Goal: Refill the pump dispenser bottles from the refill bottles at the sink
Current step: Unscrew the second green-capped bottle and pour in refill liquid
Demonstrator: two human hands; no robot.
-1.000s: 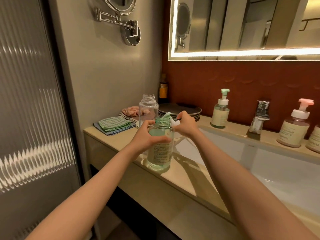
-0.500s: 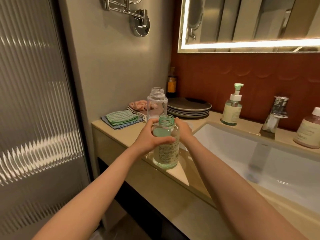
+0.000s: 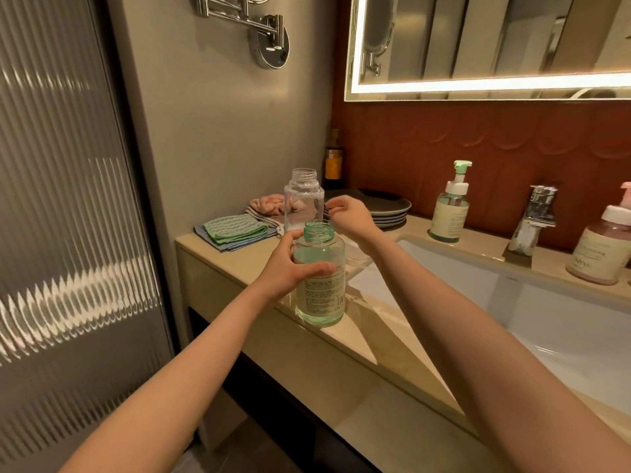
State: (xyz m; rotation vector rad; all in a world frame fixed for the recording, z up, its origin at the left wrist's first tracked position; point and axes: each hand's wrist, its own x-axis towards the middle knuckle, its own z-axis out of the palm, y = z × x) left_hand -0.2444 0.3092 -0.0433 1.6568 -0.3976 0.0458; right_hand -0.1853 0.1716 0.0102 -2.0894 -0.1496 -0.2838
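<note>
A green-tinted bottle [image 3: 320,295] with a printed label stands uncapped on the counter's front edge, part full of pale green liquid. My left hand [image 3: 283,268] grips it around the shoulder. My right hand [image 3: 348,216] hovers just behind it with loosely curled fingers, holding nothing, close to the right side of a clear empty bottle [image 3: 304,199] that also has no cap. A pale shape [image 3: 356,252] lies on the counter under my right wrist, too hidden to identify. A green-pump dispenser [image 3: 450,206] and a pink-pump dispenser [image 3: 604,247] stand by the back wall.
The white sink basin [image 3: 546,319] lies to the right, with a chrome faucet [image 3: 532,216] behind it. Folded green and blue cloths [image 3: 235,230], a pink cloth [image 3: 266,203], stacked dark plates [image 3: 389,206] and a small dark bottle [image 3: 334,162] fill the counter's left corner.
The pump head that my right hand held at the green bottle's neck is gone from the bottle. My right hand lowered behind the bottle, then rose empty toward the clear bottle.
</note>
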